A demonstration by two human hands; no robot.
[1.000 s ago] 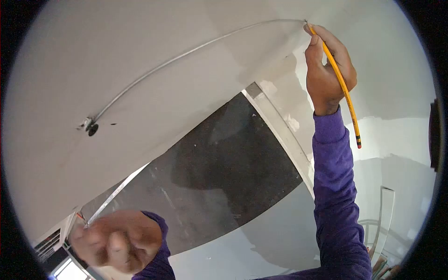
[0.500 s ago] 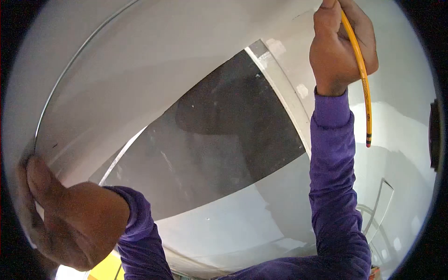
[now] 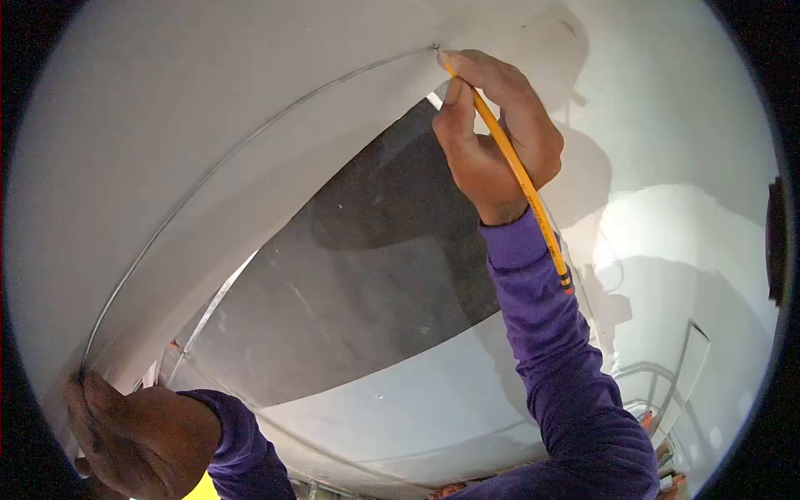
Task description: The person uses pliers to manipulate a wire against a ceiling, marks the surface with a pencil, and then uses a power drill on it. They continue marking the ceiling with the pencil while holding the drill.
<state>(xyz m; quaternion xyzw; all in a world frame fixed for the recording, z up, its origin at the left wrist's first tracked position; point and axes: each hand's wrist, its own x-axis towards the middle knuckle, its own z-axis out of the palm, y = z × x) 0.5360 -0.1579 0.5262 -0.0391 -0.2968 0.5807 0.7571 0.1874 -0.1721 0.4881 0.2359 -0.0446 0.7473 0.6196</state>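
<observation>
My right hand (image 3: 504, 125) pinches a yellow pencil (image 3: 521, 171) near its point; the pink eraser end hangs down past my purple sleeve. The pencil's point touches or nearly touches the pale panel (image 3: 208, 75), beside the upper end of a thin grey wire or cord (image 3: 208, 171). That strand runs along the panel down to the lower left, where my left hand (image 3: 137, 433) closes on its other end with curled fingers. How the upper end is fixed or held, I cannot make out.
A dark grey rectangular area (image 3: 375, 225) lies beyond the panel's edge, with a white surface (image 3: 425, 375) below it. On the right is a pale wall (image 3: 667, 150) with a thin angled frame (image 3: 687, 375). Something bright yellow (image 3: 202, 490) shows at the bottom left.
My right hand has come down and left with the pencil, to the strand's upper end, now in view. My left hand and the strand's lower end sit lower in view.
</observation>
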